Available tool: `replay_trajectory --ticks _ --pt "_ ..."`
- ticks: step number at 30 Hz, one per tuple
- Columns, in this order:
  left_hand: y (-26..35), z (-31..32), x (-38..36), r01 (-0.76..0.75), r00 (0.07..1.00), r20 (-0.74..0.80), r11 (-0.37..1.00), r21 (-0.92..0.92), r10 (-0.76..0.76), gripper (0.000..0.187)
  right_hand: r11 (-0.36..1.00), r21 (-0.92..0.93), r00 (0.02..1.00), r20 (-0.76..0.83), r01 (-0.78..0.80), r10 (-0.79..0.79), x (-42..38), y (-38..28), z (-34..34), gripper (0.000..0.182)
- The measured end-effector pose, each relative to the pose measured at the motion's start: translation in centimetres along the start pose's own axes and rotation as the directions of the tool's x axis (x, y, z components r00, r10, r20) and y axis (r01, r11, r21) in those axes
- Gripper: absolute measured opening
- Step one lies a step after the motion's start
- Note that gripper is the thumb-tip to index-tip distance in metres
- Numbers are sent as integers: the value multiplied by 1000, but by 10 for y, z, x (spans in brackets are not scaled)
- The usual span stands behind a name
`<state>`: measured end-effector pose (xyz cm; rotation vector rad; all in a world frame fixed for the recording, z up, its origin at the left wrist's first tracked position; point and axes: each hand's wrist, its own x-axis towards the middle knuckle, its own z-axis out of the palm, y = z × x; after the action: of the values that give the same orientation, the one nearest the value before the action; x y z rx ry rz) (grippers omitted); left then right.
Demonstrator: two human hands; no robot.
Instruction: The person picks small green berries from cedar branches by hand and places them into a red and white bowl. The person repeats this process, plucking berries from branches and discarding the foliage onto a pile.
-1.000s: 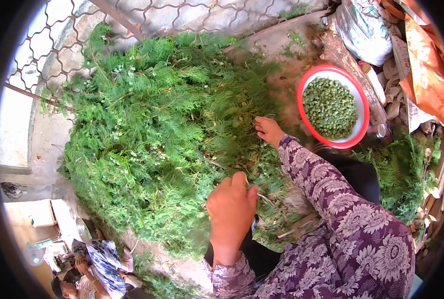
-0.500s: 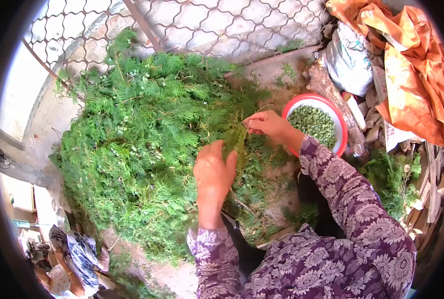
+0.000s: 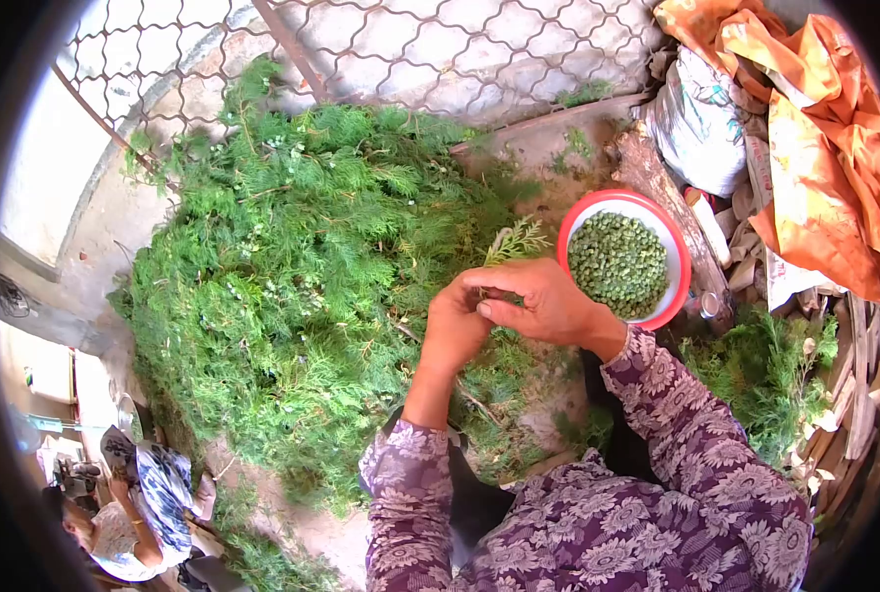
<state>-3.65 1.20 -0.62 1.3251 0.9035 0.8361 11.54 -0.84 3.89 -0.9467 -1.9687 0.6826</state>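
Note:
A leafy green evergreen sprig (image 3: 519, 240) sticks up from behind my joined hands. My left hand (image 3: 456, 326) is closed around its lower part, with the fingers curled inward. Against those fingertips, my right hand (image 3: 550, 301) is also closed, its thumb and fingers pinched at the sprig; the exact grip point is hidden. Just right of my right hand stands a red-rimmed white basin (image 3: 679, 286) holding many small green seed cones (image 3: 615, 259). To the left of both hands spreads a big heap of cut evergreen branches (image 3: 292, 266).
A wire mesh fence (image 3: 440, 44) runs along the back. Orange sheeting (image 3: 820, 148) and a white sack (image 3: 698, 128) are piled at the right, above split wood (image 3: 862, 370). More greenery (image 3: 770, 370) lies below the basin. Another person (image 3: 129, 528) sits at the lower left.
My hands have come together: the right hand moved left and down from the heap's edge, the left moved up and right. The sprig now shows above them.

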Motion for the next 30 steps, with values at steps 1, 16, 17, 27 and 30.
replay_trajectory --ticks 1,16,17,27,30 --pt "2 2 1 8 1000 1 1000 5 -8 38 997 70 1000 -8 -19 20 1 -1 -3 30" --pt "39 16 20 90 943 -260 909 -408 -210 17 575 695 765 -56 -431 641 -24 42 -66 15" --pt "39 14 21 90 943 -258 910 -405 -208 17 568 687 778 -7 -453 628 -25 40 -66 15" --pt "35 15 27 -41 912 -356 818 -573 -203 14 606 581 824 229 -543 518 -26 47 -51 21" --pt "35 12 24 -69 942 -299 786 -614 -150 16 546 620 792 218 -563 570 -24 46 -54 23"
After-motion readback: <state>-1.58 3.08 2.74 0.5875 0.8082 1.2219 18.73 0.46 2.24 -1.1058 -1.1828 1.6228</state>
